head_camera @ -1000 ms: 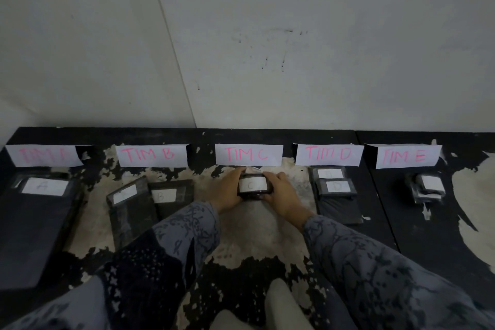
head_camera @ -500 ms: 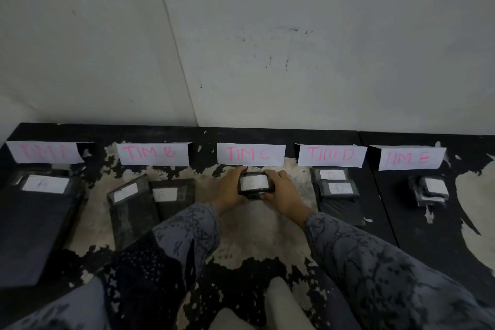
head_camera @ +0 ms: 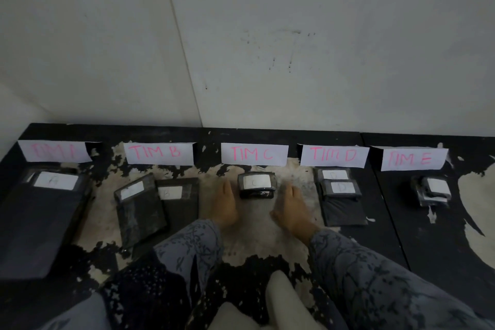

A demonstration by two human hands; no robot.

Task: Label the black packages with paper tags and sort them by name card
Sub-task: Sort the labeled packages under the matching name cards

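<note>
A: Where is the small package (head_camera: 256, 185) with the C tag (head_camera: 255, 182)?

B: It lies flat just below the TIM C card (head_camera: 254, 153). The left hand (head_camera: 224, 205) and the right hand (head_camera: 292, 209) rest beside it, fingers loose and straight, holding nothing

A: How to finish this step well?

B: I think it is better to pull both hands away low and slowly, so the glossy black wrap does not slide. The tag is thin white paper, and the table (head_camera: 417, 236) is black with peeling paint
</note>
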